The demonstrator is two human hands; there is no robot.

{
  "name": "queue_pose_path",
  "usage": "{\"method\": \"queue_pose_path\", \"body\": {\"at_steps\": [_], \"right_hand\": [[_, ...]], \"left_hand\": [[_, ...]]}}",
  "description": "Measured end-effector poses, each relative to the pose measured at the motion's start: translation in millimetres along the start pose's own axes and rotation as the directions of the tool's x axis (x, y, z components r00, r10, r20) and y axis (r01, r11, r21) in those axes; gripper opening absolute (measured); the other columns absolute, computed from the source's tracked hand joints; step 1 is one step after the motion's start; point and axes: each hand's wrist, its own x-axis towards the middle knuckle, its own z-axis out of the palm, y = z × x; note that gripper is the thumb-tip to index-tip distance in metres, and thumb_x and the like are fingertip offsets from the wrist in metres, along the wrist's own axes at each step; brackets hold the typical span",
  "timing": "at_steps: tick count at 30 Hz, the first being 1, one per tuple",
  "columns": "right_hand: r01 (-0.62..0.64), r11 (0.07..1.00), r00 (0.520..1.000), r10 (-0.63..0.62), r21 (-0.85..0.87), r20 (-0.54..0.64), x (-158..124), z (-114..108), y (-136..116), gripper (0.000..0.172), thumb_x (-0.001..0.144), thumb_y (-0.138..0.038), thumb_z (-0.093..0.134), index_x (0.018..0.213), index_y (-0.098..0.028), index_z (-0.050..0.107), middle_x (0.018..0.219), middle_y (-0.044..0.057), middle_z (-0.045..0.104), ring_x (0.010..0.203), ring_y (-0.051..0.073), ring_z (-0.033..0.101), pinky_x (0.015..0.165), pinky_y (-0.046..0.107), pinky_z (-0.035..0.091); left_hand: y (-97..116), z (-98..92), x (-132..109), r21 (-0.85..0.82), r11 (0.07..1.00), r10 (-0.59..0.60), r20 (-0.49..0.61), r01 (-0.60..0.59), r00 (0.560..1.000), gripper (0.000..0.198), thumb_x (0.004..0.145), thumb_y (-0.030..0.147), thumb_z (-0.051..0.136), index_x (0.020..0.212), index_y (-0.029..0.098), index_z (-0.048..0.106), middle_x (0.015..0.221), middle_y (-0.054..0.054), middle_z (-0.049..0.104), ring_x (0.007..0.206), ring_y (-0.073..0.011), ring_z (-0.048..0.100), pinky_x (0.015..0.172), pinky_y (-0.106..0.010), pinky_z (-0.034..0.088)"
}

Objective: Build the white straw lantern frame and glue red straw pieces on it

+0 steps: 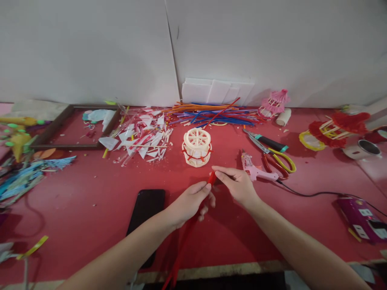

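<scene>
My left hand (pixel 190 203) is closed round a bundle of thin red strips (pixel 184 245), which hangs down past the table's front edge. At the top end of these strips, the thumb and forefinger of my right hand (pixel 237 185) pinch the red tip. Just beyond both hands stands a cream-coloured drum-shaped frame (pixel 197 139) with a spoked round top and a red band round its middle. Neither hand touches it. To the right of my right hand lies a pink glue gun (pixel 256 171) with a black cord.
A black phone (pixel 148 207) lies beside my left forearm. Pliers (pixel 266 147) and scissors (pixel 276 163) are at the right, near a purple power strip (pixel 361 219). Coloured sticks (pixel 211 114), scraps (pixel 145 135) and a dark frame (pixel 68 147) line the back.
</scene>
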Motion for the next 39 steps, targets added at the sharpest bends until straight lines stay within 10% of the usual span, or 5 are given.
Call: {"method": "queue_pose_path", "body": {"at_steps": [23,32,39], "right_hand": [[0.061,0.998,0.996,-0.061,0.0,0.061,-12.6,7.9,8.6,0.037,0.088,-0.033,0.06,0.124,-0.026,0.069,0.123,0.006,0.072,0.116,0.022,0.067,0.102,0.043,0.054],[0.02,1.0,1.0,-0.02,-0.017,0.012,-11.5,3.6,3.4,0.027,0.086,-0.041,0.064,0.103,-0.024,0.076,0.091,0.004,0.076,0.06,0.012,0.067,0.065,0.03,0.059],[0.003,1.0,0.994,-0.002,0.005,-0.106,-10.2,1.3,7.6,0.028,0.079,-0.044,0.07,0.094,-0.022,0.076,0.086,0.005,0.078,0.075,0.018,0.071,0.072,0.033,0.059]], "left_hand": [[-18.0,0.7,17.2,-0.118,0.989,0.089,-0.03,-0.092,0.996,0.042,0.088,0.058,0.058,0.095,0.017,0.054,0.074,-0.001,0.066,0.043,-0.0049,0.038,0.041,-0.02,0.035],[-17.2,0.2,14.3,-0.192,0.981,-0.004,0.063,0.016,0.998,0.037,0.089,0.053,0.058,0.089,0.016,0.057,0.052,0.007,0.047,0.039,-0.0037,0.024,0.039,-0.016,0.022],[-11.7,-2.2,11.6,-0.253,0.966,-0.029,0.079,0.048,0.996,0.033,0.094,0.045,0.051,0.098,0.014,0.06,0.051,0.008,0.042,0.038,-0.0031,0.018,0.039,-0.016,0.019]]}}
